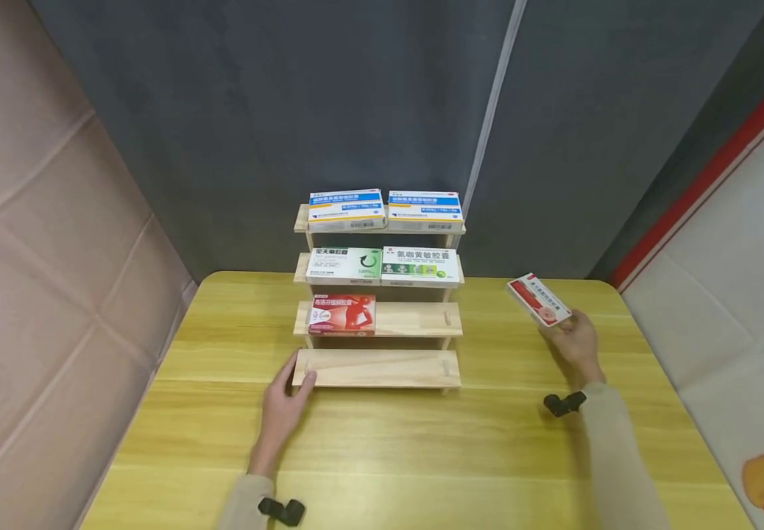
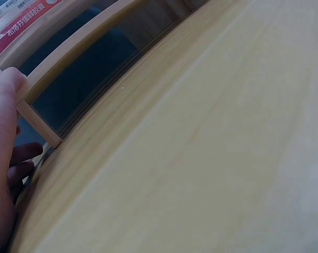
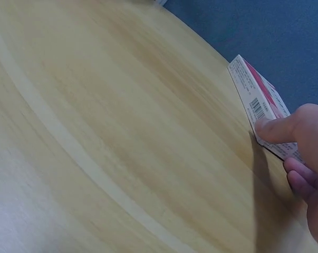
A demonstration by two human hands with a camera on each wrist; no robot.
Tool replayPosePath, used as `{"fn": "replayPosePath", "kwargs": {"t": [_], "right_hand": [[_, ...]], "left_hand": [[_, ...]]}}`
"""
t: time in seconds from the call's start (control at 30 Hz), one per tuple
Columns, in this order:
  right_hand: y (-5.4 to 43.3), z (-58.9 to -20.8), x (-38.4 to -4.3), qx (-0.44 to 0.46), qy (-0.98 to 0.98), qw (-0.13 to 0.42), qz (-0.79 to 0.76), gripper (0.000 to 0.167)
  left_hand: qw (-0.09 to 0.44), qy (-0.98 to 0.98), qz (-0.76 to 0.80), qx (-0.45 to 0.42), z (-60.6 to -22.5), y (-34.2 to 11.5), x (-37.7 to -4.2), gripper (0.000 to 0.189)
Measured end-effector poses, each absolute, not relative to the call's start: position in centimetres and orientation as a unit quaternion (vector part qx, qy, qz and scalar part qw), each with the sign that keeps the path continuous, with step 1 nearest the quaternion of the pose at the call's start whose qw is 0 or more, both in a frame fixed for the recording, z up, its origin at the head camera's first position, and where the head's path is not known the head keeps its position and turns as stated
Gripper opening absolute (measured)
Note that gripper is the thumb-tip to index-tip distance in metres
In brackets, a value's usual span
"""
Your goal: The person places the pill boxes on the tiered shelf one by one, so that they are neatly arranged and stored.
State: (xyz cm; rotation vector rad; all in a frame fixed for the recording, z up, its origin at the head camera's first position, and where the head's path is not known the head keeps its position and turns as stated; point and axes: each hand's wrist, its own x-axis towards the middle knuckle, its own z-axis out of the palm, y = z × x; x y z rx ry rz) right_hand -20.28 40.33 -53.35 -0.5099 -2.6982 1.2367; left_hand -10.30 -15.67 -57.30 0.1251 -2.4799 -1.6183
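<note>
My left hand (image 1: 283,405) grips the left end of a wooden stepped display rack (image 1: 382,368) at its lowest tier. In the left wrist view the thumb (image 2: 12,79) lies on the tier's end, and the other fingers curl beside the leg. Off to the right, my right hand (image 1: 575,340) holds a red-and-white medicine box (image 1: 539,300) by its near end, tilted. The right wrist view shows the thumb on the side of this box (image 3: 248,87), close to its barcode. On the third tier down, a red medicine box (image 1: 342,315) lies at the left.
Two blue-and-white medicine boxes (image 1: 346,209) lie on the top tier. Below them are a white-and-green box (image 1: 344,266) and another white box with a green strip (image 1: 419,266). The yellow wooden table (image 1: 382,464) reaches a dark grey partition (image 1: 289,103) behind the rack.
</note>
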Motion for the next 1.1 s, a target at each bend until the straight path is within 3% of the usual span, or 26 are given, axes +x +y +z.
{"fn": "replayPosePath", "kwargs": {"t": [0.57,1.1], "right_hand": [[39.8,-53.0,-18.8,-0.259,-0.835,0.114,0.473,0.090],[39.6,-51.4,-18.2,-0.221,-0.850,0.164,0.450,0.082]], "left_hand": [[0.088,-0.831,-0.549,0.035,-57.2,-15.5,-10.5,0.066],[0.080,-0.833,-0.546,0.049,-57.1,-15.9,-10.2,0.066]]}}
